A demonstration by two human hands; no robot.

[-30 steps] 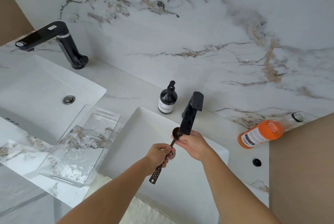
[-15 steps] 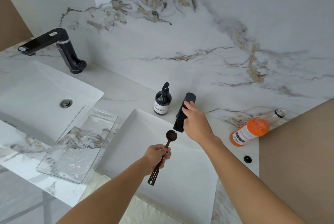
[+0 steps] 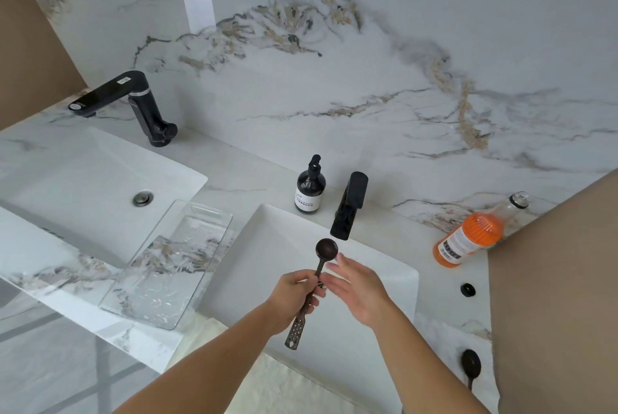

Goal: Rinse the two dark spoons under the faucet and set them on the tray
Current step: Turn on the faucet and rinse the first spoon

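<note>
Marble covers the wall and bench. Over the white basin, left hand has a clenched grip on a dark spoon below the black faucet; right hand is released beside it. Left of the basin lies a clear tray.

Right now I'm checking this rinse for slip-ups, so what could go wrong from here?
1. The left hand pinches the spoon mid-handle only; once wet it might slip into the sink.
2. The clear tray overhangs the counter's front edge, so setting a spoon on its near end might tip it.
3. The second spoon lies at the counter's near right edge, close to the right arm; an elbow might knock it off.
</note>
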